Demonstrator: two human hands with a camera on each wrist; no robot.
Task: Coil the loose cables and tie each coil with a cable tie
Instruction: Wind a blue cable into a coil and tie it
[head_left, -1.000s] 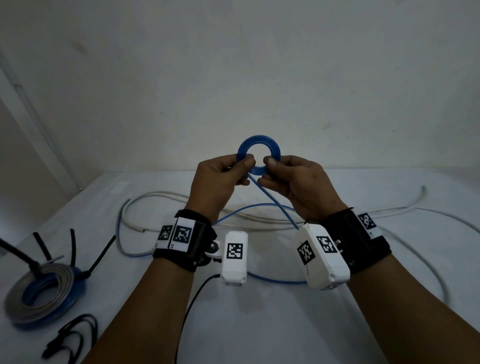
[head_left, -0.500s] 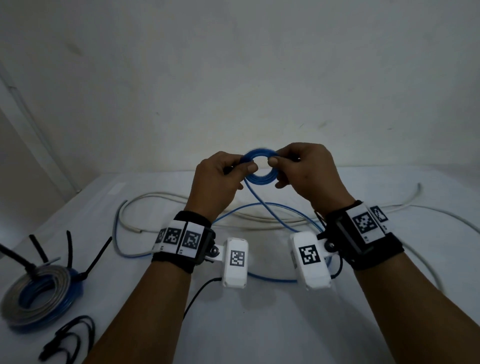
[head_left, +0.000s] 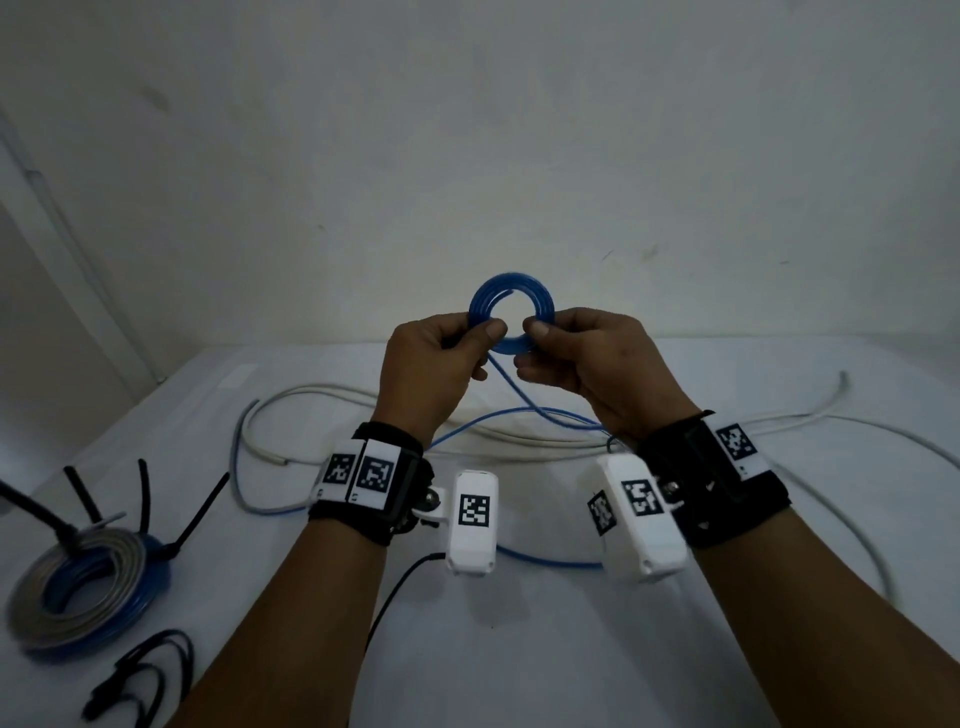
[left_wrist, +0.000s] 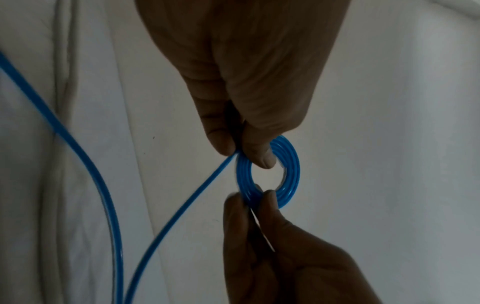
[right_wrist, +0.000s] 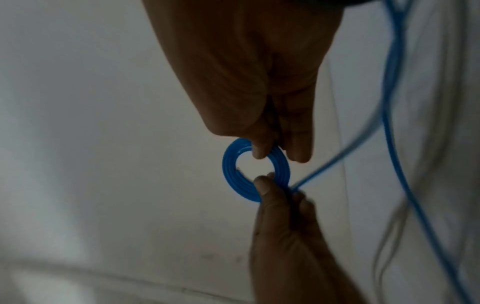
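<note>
Setting: white table (head_left: 519, 649) against a bare pale wall (head_left: 467, 130). Change from half a second ago: the blue coil (head_left: 511, 299) stands higher above my knuckles, its face turned back toward me, and my right wrist has rolled palm-inward. Item, blue coil: small flat spiral of several turns, held up in the air over the table, plane upright, hole facing me; its loose tail (head_left: 524, 395) drops from the lower rim and runs away toward the table. Left hand (head_left: 431, 364): fingers curled, thumb and forefinger pinching the coil's left rim. Right hand (head_left: 587, 358): likewise curled, thumb and forefinger pinching the right rim (thumbs nearly meeting). Also listed: grey cable (head_left: 311, 400) sprawled behind; tied coils (head_left: 78, 592) at far left; spare black ties (head_left: 140, 680) beside them.
</note>
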